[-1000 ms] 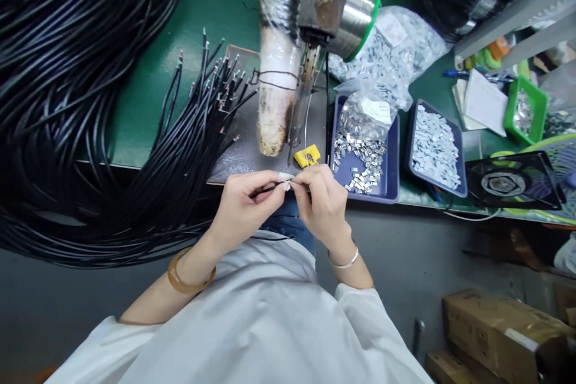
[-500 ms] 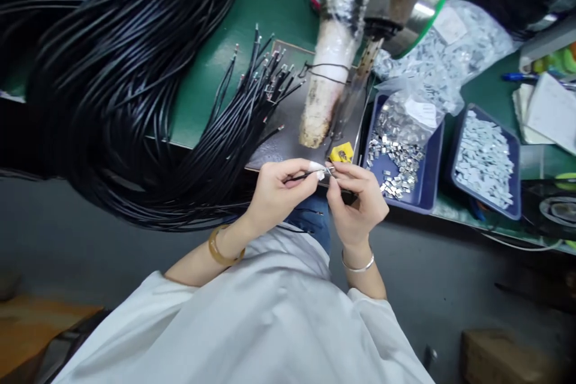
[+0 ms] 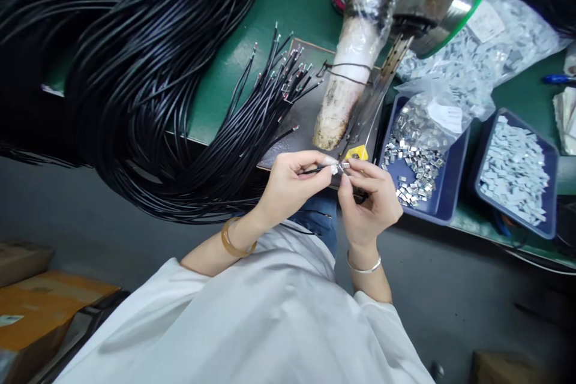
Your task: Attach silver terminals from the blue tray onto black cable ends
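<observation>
My left hand (image 3: pixel 300 183) pinches a thin black cable (image 3: pixel 315 169) close to its end, thumb and index finger pressed together. My right hand (image 3: pixel 371 195) is closed in a pinch on a small silvery metal connector (image 3: pixel 344 165) at the cable's tip. The fingertips of both hands nearly meet there; exactly how the part sits on the wires is too small to tell. Just beyond them lies a yellow piece (image 3: pixel 357 153). Above it, a white-and-brown wrapped tube (image 3: pixel 335 108) slants down beside a metal guide (image 3: pixel 387 75).
A large bundle of black cables (image 3: pixel 180 102) hangs over the bench's left edge, stripped ends fanned out. To the right, a blue tray (image 3: pixel 450 204) holds metal shells under a plastic bag; another tray (image 3: pixel 551 186) holds pale parts. A green-rimmed spool (image 3: pixel 477 6) stands behind.
The view has shifted, so the bench things sit farther right. Both hands stay together at the cable end, and the metal connector shows a little more clearly between the fingertips.
</observation>
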A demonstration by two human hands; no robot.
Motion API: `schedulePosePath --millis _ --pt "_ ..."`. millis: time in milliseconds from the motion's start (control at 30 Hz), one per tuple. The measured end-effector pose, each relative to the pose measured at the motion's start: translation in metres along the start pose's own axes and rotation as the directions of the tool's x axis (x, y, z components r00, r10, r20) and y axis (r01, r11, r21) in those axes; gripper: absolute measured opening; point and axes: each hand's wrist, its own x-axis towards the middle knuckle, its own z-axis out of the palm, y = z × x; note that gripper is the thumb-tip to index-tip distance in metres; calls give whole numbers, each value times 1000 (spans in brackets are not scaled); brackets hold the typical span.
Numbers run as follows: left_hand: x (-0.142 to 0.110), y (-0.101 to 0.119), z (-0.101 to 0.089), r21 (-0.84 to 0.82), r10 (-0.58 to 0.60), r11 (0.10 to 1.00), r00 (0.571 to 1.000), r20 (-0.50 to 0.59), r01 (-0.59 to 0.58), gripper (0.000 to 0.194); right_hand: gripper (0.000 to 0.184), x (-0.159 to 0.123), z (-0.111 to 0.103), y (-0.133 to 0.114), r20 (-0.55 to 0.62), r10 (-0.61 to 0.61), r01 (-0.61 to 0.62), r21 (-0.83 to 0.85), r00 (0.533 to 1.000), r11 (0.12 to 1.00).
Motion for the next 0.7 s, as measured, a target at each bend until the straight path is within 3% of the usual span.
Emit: schedulePosePath --millis 500,633,700 --pt "0 -1 -4 -7 3 1000 995 95 -3 8 20 -3 -3 -3 39 -51 51 4 998 999" --pt "-3 1 -5 42 -23 999 991 131 18 8 14 -4 -6 0 43 42 -44 39 998 998" --pt "-8 0 -8 115 -14 993 970 245 -14 8 6 -5 -17 1 -22 94 -93 35 995 995"
